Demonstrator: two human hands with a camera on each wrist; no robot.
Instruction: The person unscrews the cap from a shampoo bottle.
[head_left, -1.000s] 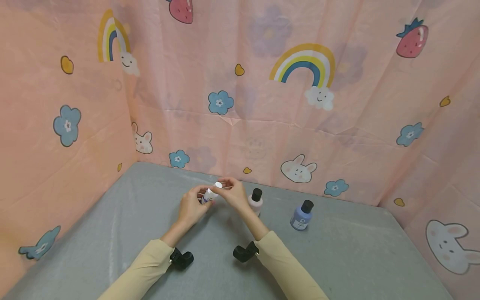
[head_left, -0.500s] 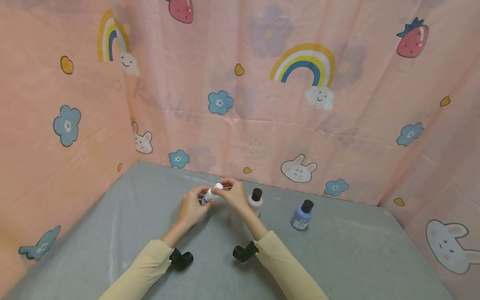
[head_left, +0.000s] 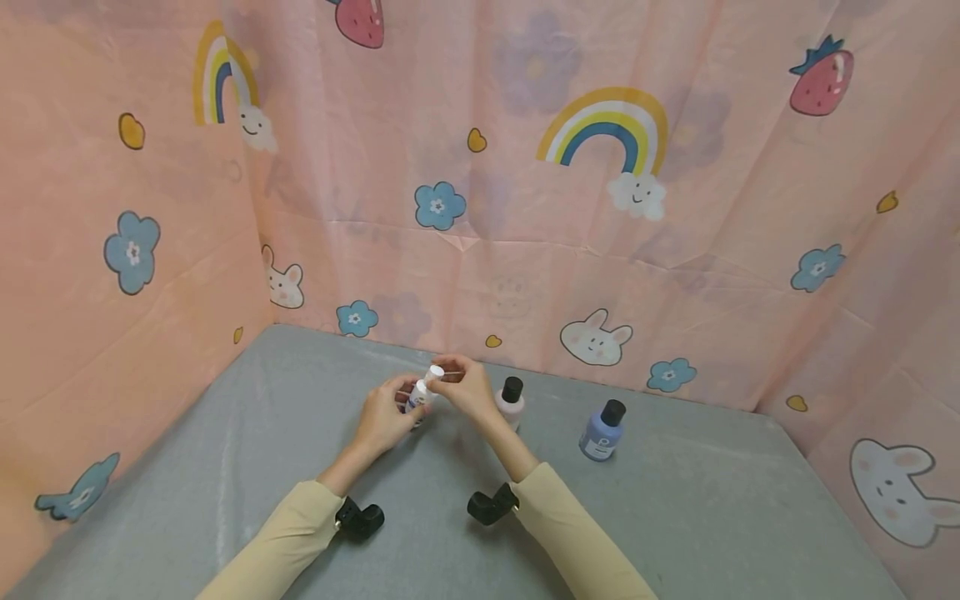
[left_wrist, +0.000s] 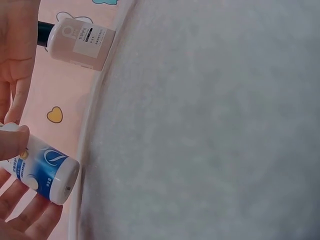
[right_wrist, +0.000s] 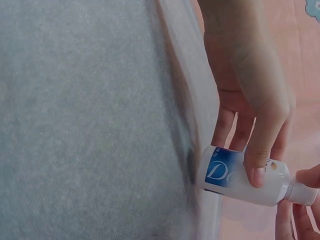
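Above the grey table I hold a small white bottle (head_left: 417, 398) with a blue label, tilted. My left hand (head_left: 385, 417) grips its body, and the thumb lies across the label in the right wrist view. My right hand (head_left: 468, 390) pinches the white cap (head_left: 437, 372) at the bottle's upper end. In the right wrist view the cap sits at the neck, partly covered by fingertips (right_wrist: 310, 177). The left wrist view shows the bottle's base and blue label (left_wrist: 47, 170), with the cap end mostly hidden at the frame edge.
A pale pink bottle (head_left: 510, 403) with a black cap stands just beyond my right wrist, partly behind it. Farther right stands a blue-purple bottle (head_left: 602, 432), also black-capped. A pink printed curtain (head_left: 510, 275) borders the grey table (head_left: 712, 500) at the back and sides.
The white bottle's body has dropped slightly and stands a bit more upright in my left hand. My right hand keeps its pinch on the cap. The other two bottles have not moved.
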